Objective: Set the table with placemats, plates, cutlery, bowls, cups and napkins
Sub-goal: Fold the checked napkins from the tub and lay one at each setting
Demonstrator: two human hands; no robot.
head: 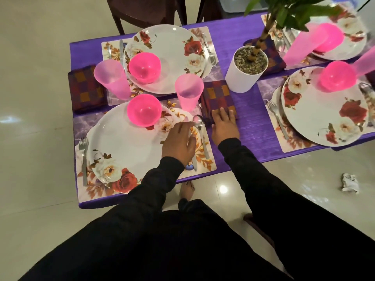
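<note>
A near-left place setting has a floral placemat [209, 163], a white rose plate [125, 147], a pink bowl [144, 112], a fork [83, 157], a spoon [199, 126] and a pink cup [188, 92]. My left hand [179, 144] lies flat, fingers apart, over the plate's right edge and the cutlery. Fingers of my right hand [224, 124] rest on the near edge of a checked purple napkin [219, 98] lying beside the placemat. Neither hand lifts anything.
Three more settings with plates, pink bowls and cups fill the purple table [249, 122]. A white plant pot [244, 72] stands mid-table. Another checked napkin [87, 90] lies at the left edge. A dark chair [142, 11] stands beyond; crumpled paper [350, 183] lies on the floor.
</note>
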